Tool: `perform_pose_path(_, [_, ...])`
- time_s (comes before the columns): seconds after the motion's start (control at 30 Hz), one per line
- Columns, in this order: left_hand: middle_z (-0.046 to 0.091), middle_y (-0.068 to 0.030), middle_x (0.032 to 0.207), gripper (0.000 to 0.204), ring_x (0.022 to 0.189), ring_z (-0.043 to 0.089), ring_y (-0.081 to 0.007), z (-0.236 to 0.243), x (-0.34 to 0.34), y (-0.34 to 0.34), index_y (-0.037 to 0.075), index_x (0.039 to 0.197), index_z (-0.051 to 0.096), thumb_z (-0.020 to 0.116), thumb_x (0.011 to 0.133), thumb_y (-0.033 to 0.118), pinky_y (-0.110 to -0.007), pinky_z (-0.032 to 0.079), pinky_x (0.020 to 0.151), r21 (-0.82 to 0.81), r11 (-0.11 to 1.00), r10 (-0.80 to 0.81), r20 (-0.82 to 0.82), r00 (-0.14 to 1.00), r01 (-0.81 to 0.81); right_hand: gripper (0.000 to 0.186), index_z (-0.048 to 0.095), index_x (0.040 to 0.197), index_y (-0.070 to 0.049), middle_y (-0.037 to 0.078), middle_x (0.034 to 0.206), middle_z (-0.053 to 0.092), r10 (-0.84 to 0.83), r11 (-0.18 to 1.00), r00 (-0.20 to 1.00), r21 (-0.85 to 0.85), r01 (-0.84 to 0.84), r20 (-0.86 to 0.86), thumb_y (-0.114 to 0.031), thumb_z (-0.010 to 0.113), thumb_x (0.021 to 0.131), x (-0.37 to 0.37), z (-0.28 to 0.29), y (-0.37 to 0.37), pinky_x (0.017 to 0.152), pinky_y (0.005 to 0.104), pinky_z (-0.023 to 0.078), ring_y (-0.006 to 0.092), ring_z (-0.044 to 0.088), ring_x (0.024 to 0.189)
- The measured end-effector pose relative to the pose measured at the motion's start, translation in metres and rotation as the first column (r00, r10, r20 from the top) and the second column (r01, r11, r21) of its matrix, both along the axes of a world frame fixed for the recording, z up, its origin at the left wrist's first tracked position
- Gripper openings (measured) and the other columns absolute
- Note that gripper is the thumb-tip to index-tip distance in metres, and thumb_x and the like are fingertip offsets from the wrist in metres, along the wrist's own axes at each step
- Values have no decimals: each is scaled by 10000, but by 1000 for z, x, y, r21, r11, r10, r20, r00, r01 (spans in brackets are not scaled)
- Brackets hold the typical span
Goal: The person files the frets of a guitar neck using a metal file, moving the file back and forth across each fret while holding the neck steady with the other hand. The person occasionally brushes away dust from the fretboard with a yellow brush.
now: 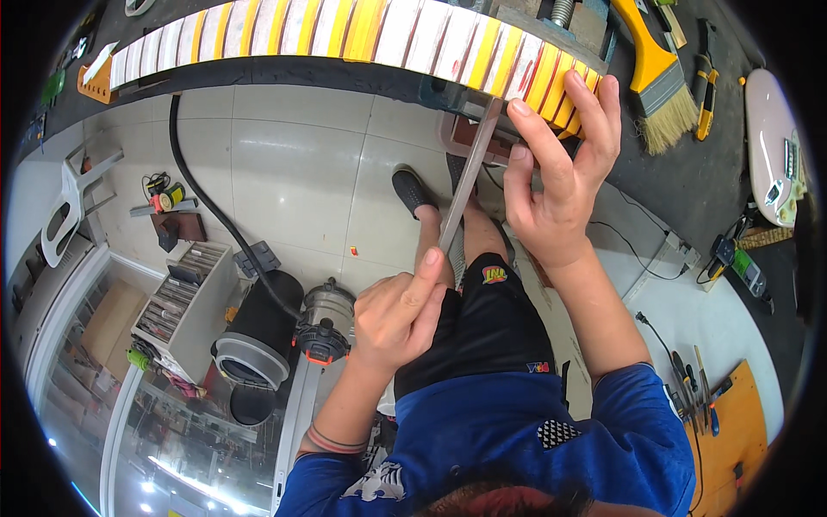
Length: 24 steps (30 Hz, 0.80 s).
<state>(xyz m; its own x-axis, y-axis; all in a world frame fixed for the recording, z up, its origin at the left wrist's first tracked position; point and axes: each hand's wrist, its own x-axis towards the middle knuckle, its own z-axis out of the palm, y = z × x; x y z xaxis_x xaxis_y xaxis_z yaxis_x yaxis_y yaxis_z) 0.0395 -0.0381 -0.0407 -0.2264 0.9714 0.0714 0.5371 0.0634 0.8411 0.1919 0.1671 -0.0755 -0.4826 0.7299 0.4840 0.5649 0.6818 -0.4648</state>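
Observation:
My left hand is closed around the lower end of a long, flat metal file, the thumb stretched along it. The file slants up to the right, its tip by the front edge of a curved strip striped in white, yellow and dark lines. At the right end of this strip is my right hand, fingers apart and bent, fingertips touching the yellow blocks. Its index fingertip and thumb are close beside the file's tip. Whether the thumb touches the file is hard to see.
Right of the strip, a yellow-handled brush, a utility knife and a pinkish-white oval device lie on the dark bench. A metal vise stands behind the strip. Below left are a vacuum cleaner with a black hose and a white stool.

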Motion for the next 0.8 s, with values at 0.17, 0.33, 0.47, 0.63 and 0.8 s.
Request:
perform_pose_path(0.17, [729,-163,787,615,582,639,-227,5,-1,5,-72,1461,654,747,855,-114,-303,540,614,-83,996,-35,59,998,40,756,736,1373,-296,132,1582,485,2,1000,1000,-5,-2,-3,112,687,739,1,0,0,1256,567,349,499,352,1556])
perform_pose_path(0.33, [708,-132,785,620,590,643,-253,17,-4,77,28,1517,642,767,914,-49,-369,548,622,-24,999,32,206,978,-28,750,724,1392,-272,145,1583,489,6,1000,1000,-28,-7,-26,122,682,756,-1,1,-1,1251,563,350,487,353,1560])
perform_pose_path(0.47, [749,-159,848,588,641,691,-265,18,-8,143,28,1520,635,741,946,-50,-364,571,668,10,999,30,195,980,-32,748,721,1396,-269,150,1586,489,-7,1000,999,-20,6,-43,120,684,758,-2,0,0,1251,560,350,490,354,1559])
perform_pose_path(0.63, [790,-166,935,588,696,730,-292,24,1,50,12,1511,639,743,936,-57,-376,581,659,-116,993,15,125,992,0,744,728,1391,-266,152,1587,488,-10,999,1000,-46,9,-22,108,686,749,2,7,-1,1249,566,355,494,353,1557])
perform_pose_path(0.8, [756,-161,891,595,677,693,-235,39,-3,69,25,1517,641,726,937,-78,-317,563,680,-170,985,14,61,998,-4,767,726,1396,-272,149,1594,481,10,997,999,-73,-12,-35,103,680,728,-1,2,-3,1258,569,351,503,349,1558])
